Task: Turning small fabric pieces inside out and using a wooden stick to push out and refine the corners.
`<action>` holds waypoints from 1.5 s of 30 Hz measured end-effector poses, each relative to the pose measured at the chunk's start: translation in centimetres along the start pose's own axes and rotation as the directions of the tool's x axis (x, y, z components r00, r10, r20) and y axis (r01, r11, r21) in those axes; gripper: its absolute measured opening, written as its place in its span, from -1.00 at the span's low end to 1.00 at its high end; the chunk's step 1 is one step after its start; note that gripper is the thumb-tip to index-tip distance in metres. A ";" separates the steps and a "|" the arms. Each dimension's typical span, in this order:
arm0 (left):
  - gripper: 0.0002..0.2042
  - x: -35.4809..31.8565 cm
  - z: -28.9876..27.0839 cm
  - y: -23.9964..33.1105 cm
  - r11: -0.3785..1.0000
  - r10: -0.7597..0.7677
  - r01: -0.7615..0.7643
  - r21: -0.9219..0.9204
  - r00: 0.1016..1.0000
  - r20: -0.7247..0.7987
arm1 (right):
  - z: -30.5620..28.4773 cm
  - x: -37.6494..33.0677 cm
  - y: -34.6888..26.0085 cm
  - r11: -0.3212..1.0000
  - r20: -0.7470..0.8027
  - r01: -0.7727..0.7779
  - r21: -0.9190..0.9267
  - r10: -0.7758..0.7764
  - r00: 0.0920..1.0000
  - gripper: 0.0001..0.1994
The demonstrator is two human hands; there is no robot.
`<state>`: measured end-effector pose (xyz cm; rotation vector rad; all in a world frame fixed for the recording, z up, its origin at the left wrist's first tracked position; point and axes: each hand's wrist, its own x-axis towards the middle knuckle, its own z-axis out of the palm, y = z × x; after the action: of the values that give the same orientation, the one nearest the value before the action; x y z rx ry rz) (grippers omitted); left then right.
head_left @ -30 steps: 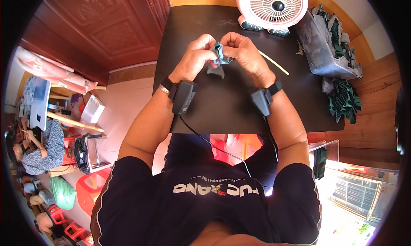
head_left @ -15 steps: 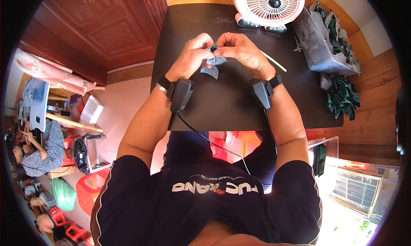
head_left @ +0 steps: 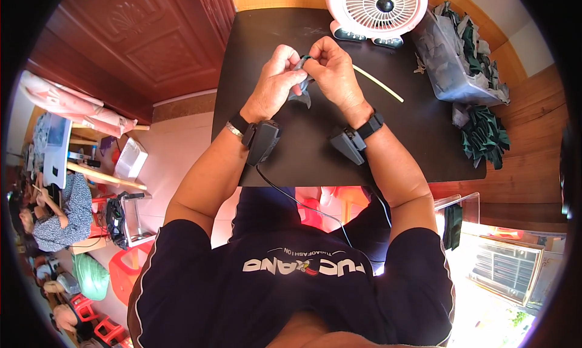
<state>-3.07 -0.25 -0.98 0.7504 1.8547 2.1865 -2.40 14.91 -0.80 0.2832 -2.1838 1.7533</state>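
Between my two hands, above the far half of the dark table (head_left: pixel 303 148), is a small grey and dark green cloth piece (head_left: pixel 301 97). My left hand (head_left: pixel 277 84) is closed on it, thumb and fingers pinching, and a grey flap hangs below the fingers. My right hand (head_left: pixel 334 72) pinches at the dark green upper edge of the cloth; the fingers partly hide what they grip. To the right of my right hand a thin pale stick (head_left: pixel 379 83) lies slanted on the table.
A pink and white fan (head_left: pixel 383 8) stands at the table's far edge. At the right are a clear plastic bin (head_left: pixel 451 84) full of grey and green cloth pieces and a pleated green bundle (head_left: pixel 485 136). Another person (head_left: pixel 63 217) sits at the far left, near red stools (head_left: pixel 130 266).
My right hand has turned and shifted a little left and up, its wrist closer in. The cloth is narrower and more folded, its hanging flap now upright between my hands.
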 end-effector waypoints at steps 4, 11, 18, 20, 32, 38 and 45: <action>-0.96 0.2 -0.8 0.1 0.997 -0.078 0.078 -0.006 0.996 -0.047 | -1.3 0.6 -0.5 0.887 0.367 -0.349 0.301 0.231 0.901 -0.85; -0.97 0.4 -1.9 -0.9 0.955 -0.166 0.147 -0.259 0.985 -0.054 | -0.5 -0.1 -1.3 0.950 0.363 -0.179 0.255 0.077 0.929 -0.76; -0.99 0.1 -0.9 -0.9 0.955 -0.081 0.060 -0.289 0.995 -0.062 | 0.2 -0.2 -0.4 0.998 0.058 -0.028 -0.054 0.031 0.998 -0.86; -0.97 0.1 -0.4 -0.9 0.987 -0.044 0.034 -0.155 0.997 -0.062 | 0.5 -0.5 -0.7 0.967 -0.003 0.122 -0.224 -0.126 0.992 -0.85; -0.96 0.3 -1.0 -1.5 0.974 -0.024 0.001 -0.224 0.995 -0.100 | 0.3 -0.1 -0.6 0.978 0.192 -0.082 0.194 0.044 0.980 -0.81; -0.96 0.4 -1.6 -1.3 0.956 -0.075 0.051 -0.288 0.995 -0.073 | -0.1 0.5 0.9 0.944 0.270 -0.113 0.311 0.027 0.963 -0.87; -0.91 0.5 -1.6 -1.8 0.999 -0.020 0.016 -0.038 0.994 -0.109 | 2.6 -0.4 -1.0 0.883 -0.027 0.151 -0.444 -0.182 0.983 -0.79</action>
<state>-4.67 -1.06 -2.76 0.6158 1.8578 2.2865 -2.05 12.12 -0.57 0.2827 -2.3500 1.1182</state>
